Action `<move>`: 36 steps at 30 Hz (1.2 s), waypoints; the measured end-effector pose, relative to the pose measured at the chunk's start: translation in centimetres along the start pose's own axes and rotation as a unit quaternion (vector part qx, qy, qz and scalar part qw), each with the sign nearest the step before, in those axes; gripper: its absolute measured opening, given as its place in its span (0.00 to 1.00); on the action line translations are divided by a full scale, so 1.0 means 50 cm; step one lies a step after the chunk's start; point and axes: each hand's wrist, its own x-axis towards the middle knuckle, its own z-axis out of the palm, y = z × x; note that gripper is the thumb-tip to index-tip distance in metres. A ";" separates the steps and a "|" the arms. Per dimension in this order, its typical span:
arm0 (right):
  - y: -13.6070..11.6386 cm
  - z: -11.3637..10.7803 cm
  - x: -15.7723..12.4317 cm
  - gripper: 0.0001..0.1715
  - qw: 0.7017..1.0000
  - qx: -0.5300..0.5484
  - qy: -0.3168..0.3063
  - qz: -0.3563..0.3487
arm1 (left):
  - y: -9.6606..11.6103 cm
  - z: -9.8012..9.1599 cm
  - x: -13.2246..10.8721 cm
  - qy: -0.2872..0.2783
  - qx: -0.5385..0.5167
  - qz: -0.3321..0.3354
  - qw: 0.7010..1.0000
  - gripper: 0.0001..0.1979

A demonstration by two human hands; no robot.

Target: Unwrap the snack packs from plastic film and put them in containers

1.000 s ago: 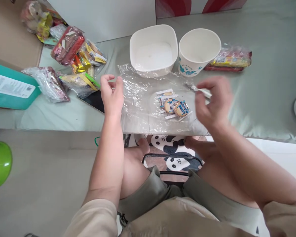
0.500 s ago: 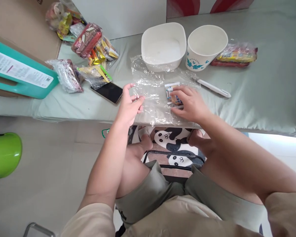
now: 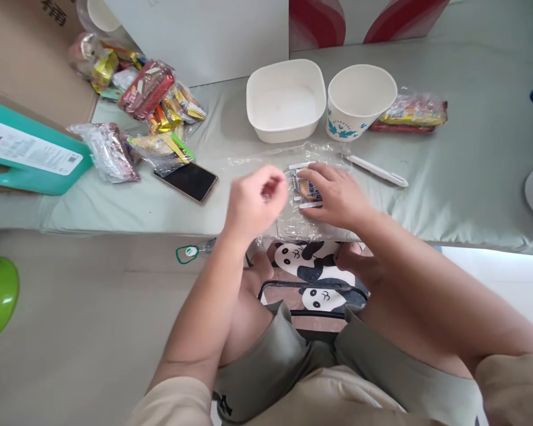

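A small wrapped biscuit packet [image 3: 308,190] with blue print lies on a sheet of clear plastic film [image 3: 293,228] near the table's front edge. My right hand [image 3: 340,195] rests over it, thumb and fingertips closed about its right part. Just left of the packet, my left hand [image 3: 257,201] is curled with its fingers pinched on the film's left side. That hand is slightly blurred and its fingertips are partly hidden.
Behind the film stand a white bowl [image 3: 286,100] and a paper cup [image 3: 359,100]. A white pen-like cutter [image 3: 377,170] lies right, before a snack pack [image 3: 413,112]. A phone [image 3: 189,180], bagged snacks [image 3: 146,89] and a green container [image 3: 31,148] are on the left.
My left hand has moved right, toward the packet, curling its fingers and drawing the film's left side along. My right hand stays at the packet. The view has shifted slightly.
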 end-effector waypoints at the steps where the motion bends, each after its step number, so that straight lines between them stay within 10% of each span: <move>1: 0.002 -0.003 0.003 0.40 1.000 0.001 0.002 -0.004 | 0.005 0.019 0.006 -0.039 0.000 0.003 0.999 0.05; 9: 0.018 -0.019 0.013 0.30 0.998 0.049 0.033 0.008 | -0.027 0.072 0.044 -0.170 0.177 -0.068 0.967 0.18; 19: 0.034 -0.002 0.016 0.39 0.996 0.072 0.034 -0.048 | -0.012 0.084 0.032 -0.128 0.162 -0.026 0.978 0.11; 29: 0.054 -0.021 0.019 0.36 0.989 0.145 0.016 0.017 | -0.047 0.048 0.036 -0.194 0.198 -0.094 0.956 0.41; 36: 0.080 -0.008 0.016 0.38 0.939 0.327 0.074 0.082 | -0.058 0.038 0.034 -0.225 0.194 -0.118 0.948 0.41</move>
